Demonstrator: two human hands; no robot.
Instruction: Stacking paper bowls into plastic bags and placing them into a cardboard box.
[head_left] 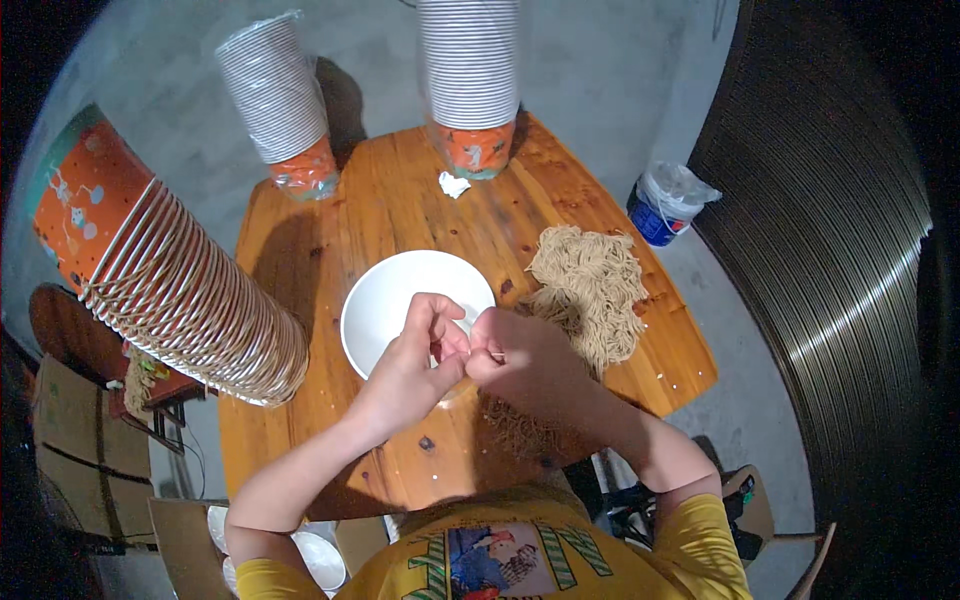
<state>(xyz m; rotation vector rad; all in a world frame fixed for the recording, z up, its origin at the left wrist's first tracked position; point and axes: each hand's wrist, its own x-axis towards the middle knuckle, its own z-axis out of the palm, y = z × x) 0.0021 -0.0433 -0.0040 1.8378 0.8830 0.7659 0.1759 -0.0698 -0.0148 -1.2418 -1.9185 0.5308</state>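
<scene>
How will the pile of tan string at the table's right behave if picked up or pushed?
The tan string is probably floppy: its strands lie in loose, wavy curves. It may snag or lift in clumps, since the strands overlap in a mass. Spread low across the table, it seems unlikely to roll or tip.

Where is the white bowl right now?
In the head view, the white bowl is mid-picture on the wooden table, left of the tan strands, partly behind the left hand and right hand.
</scene>
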